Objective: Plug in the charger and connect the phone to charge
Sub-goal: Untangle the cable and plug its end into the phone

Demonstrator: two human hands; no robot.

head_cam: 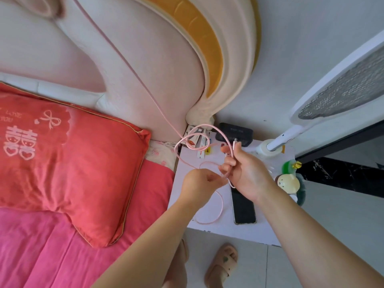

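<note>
A pink charging cable (182,140) runs down across the headboard from the upper left and loops above the white bedside table (207,227). My right hand (243,171) grips the cable near its metal plug tip (235,142), which points up. My left hand (199,183) pinches the cable a little lower, just left of the right hand. A dark phone (244,208) lies flat on the table, screen up, below my right hand. No charger block or socket is visible.
A black box (235,130), small cartons (202,142), a tape roll (268,148), a green item (289,166) and a round cream toy (288,182) crowd the table. A white electric swatter (332,96) leans at right. The red pillow (68,161) and pink bed lie left; slippers (223,265) on the floor.
</note>
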